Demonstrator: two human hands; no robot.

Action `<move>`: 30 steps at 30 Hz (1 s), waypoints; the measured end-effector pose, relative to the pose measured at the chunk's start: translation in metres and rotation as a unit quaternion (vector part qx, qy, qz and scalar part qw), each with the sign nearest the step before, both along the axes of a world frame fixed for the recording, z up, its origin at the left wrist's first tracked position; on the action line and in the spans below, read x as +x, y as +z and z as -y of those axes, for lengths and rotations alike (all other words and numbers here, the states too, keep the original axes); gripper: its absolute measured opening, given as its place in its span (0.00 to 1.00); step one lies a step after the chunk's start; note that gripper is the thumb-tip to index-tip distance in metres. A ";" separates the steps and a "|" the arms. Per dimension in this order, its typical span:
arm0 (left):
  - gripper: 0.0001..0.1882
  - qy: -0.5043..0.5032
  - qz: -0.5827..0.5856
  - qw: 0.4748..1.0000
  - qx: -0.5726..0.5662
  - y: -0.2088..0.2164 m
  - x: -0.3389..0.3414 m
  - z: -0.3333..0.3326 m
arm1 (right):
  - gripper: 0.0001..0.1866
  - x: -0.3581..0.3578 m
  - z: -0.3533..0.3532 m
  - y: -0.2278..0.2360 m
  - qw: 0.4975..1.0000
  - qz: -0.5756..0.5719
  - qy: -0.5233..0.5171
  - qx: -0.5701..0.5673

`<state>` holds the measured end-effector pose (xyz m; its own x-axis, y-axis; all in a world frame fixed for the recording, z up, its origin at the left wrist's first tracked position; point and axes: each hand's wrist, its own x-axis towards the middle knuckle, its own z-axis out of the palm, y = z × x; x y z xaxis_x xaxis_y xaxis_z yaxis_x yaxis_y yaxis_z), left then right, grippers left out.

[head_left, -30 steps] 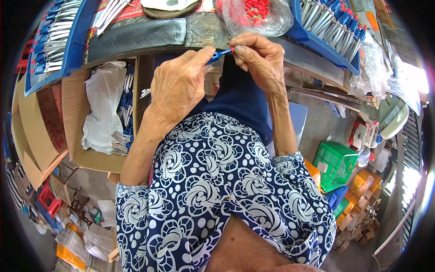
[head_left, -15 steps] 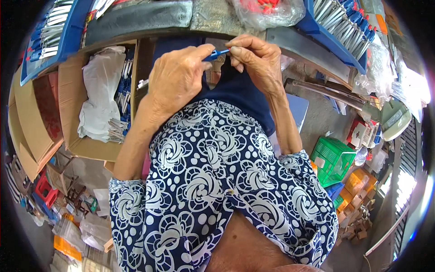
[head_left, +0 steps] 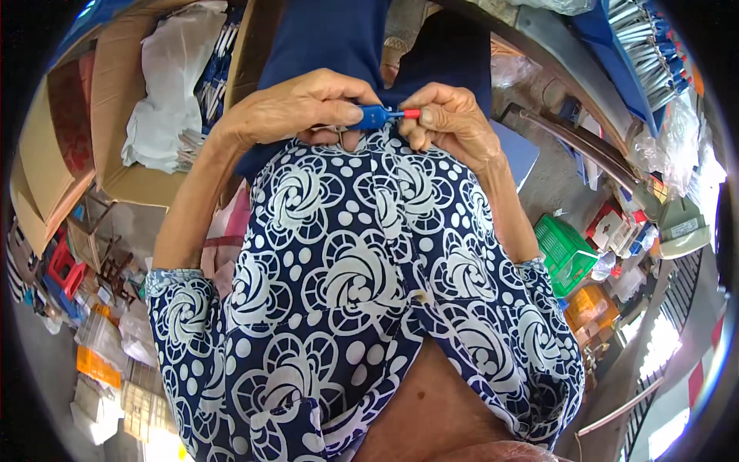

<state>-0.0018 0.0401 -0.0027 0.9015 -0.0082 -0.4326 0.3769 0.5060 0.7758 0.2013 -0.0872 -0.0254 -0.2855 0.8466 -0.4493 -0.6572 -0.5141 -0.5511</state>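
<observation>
My left hand point(head_left: 319, 108) is closed round the thick blue body of a small blue tool point(head_left: 373, 117), its thumb on top. From the tool a thin blue stem points right and ends in a red cap point(head_left: 412, 114). My right hand point(head_left: 454, 127) pinches that red cap between thumb and finger. Both hands are close together in front of my patterned shirt, above my lap. The rest of the tool is mostly hidden behind my left fingers.
On the left a cardboard box point(head_left: 115, 115) holds white wrapping point(head_left: 169, 85) and several blue and silver pieces. A blue tray point(head_left: 608, 46) of similar pieces with red ends stands at the upper right. A green crate point(head_left: 563, 254) sits on the floor at the right.
Both hands have come down nearer my body, still on the blue tool. The red cap now shows clearly at the right hand. My view has tilted away from the bench.
</observation>
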 end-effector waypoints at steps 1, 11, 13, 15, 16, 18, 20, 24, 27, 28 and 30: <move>0.16 -0.009 -0.005 1.000 0.019 -0.002 0.000 0.001 | 0.11 -0.001 0.003 -0.001 1.000 -0.013 -0.002 -0.013; 0.12 -0.023 -0.083 0.995 0.043 0.001 0.004 0.012 | 0.08 -0.007 0.016 -0.001 0.996 -0.023 -0.014 -0.083; 0.12 -0.021 -0.094 0.994 0.049 0.000 0.004 0.013 | 0.07 -0.009 0.017 -0.001 0.996 -0.022 -0.020 -0.079; 0.12 0.002 -0.094 0.995 0.034 -0.003 0.004 0.016 | 0.08 -0.010 0.018 -0.001 0.997 -0.008 -0.029 -0.075; 0.12 0.002 -0.094 0.995 0.033 -0.003 0.004 0.017 | 0.08 -0.010 0.019 -0.001 0.997 -0.008 -0.030 -0.076; 0.12 -0.005 -0.086 0.996 0.035 -0.004 0.004 0.017 | 0.08 -0.011 0.018 -0.001 0.997 -0.012 -0.028 -0.076; 0.12 -0.002 -0.083 0.996 0.021 -0.008 0.004 0.018 | 0.08 -0.012 0.018 -0.002 0.996 -0.016 -0.027 -0.082; 0.11 0.006 -0.093 0.995 0.019 -0.005 0.004 0.021 | 0.08 -0.016 0.020 -0.005 0.997 -0.016 -0.016 -0.075; 0.11 0.028 -0.085 0.996 -0.011 -0.007 0.003 0.022 | 0.08 -0.018 0.017 -0.003 0.997 0.006 -0.008 -0.082; 0.11 0.029 -0.085 0.996 -0.011 -0.008 0.003 0.023 | 0.08 -0.017 0.016 -0.002 0.997 0.006 -0.007 -0.082; 0.12 0.031 -0.075 0.996 -0.020 -0.011 0.001 0.024 | 0.08 -0.017 0.014 0.003 0.995 0.038 0.008 -0.092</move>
<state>-0.0012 0.0165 -0.0142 0.8259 0.0258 -0.5632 0.4542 0.5613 0.6919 0.1846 -0.1009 -0.0228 -0.2582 0.7436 -0.6168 -0.6082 -0.6212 -0.4942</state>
